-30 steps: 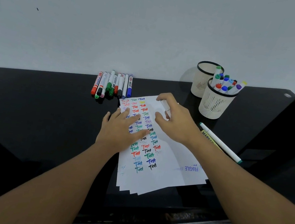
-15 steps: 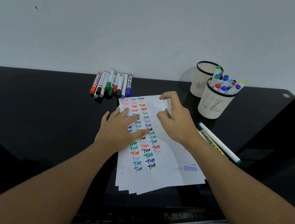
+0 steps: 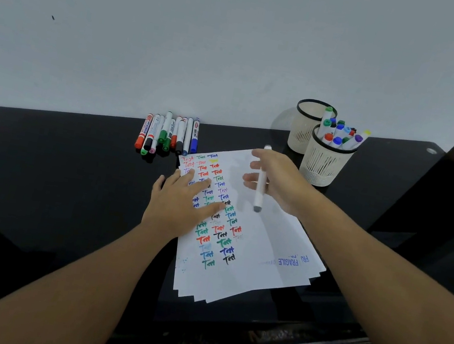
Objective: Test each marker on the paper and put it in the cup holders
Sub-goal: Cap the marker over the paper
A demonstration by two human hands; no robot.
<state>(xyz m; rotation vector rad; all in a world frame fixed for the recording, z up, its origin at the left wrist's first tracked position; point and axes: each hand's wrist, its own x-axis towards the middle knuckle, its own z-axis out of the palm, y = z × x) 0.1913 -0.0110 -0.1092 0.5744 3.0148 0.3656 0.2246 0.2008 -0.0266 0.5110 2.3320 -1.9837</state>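
Grip of the right hand (image 3: 278, 182) closes round a white marker (image 3: 261, 182), held above the paper (image 3: 262, 238), long axis near vertical, grey end down. Left hand (image 3: 181, 203) lies flat, fingers straight, pinning the sheets. Risk (judged): loose hold, marker drops and rolls off the tabletop (image 3: 39, 170)
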